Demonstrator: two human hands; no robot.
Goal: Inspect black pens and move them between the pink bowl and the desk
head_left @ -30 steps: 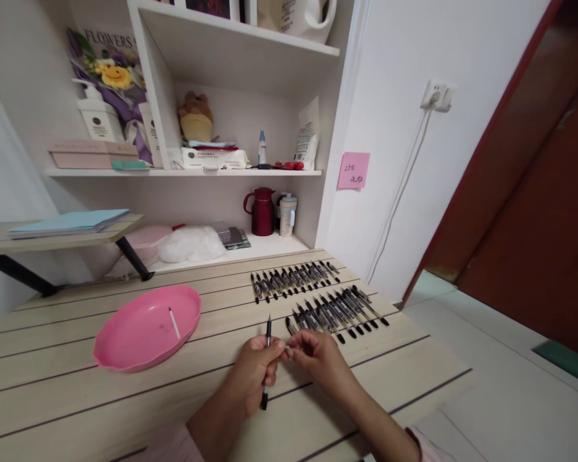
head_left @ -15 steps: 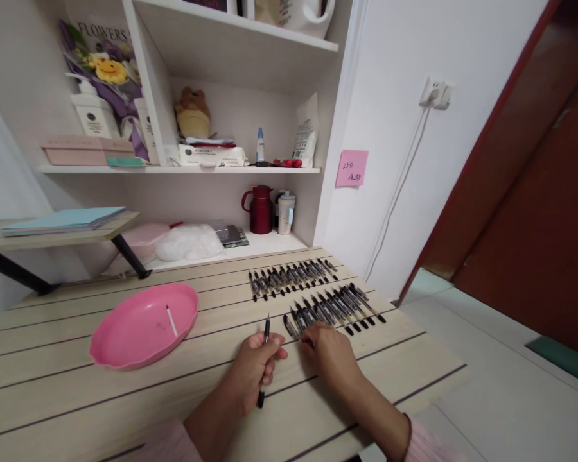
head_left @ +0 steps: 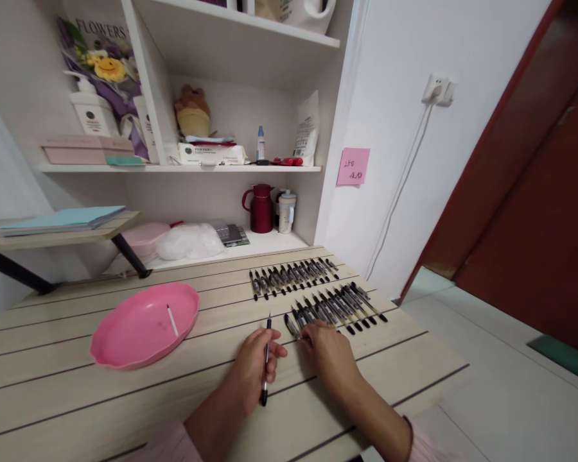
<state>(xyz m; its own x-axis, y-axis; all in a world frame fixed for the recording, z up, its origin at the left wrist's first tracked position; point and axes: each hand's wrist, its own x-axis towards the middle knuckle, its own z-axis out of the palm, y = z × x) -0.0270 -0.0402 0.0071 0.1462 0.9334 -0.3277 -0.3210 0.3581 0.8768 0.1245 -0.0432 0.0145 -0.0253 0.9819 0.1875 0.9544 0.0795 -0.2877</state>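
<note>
My left hand (head_left: 256,359) grips a pen (head_left: 266,378), its bare tip pointing away from me and its black end toward me. To its right, my right hand (head_left: 330,353) rests with fingers curled down at the left end of the near row of pens (head_left: 340,308). Its fingertips are hidden, so what they pinch, if anything, does not show. Just left of those fingers lies a black pen cap (head_left: 290,326). Behind is a second row of pens (head_left: 291,276), laid side by side.
A pink scalloped tray (head_left: 125,333) on the left of the table (head_left: 212,410) holds one slim white stick (head_left: 172,319). A small raised stand (head_left: 120,224) is at the back left. White shelves (head_left: 250,170) with bottles and a red jug (head_left: 261,208) stand behind.
The pen in my left hand has turned slightly more upright, and my left fingers have loosened a little around it. My right hand stays almost in place by the near row.
</note>
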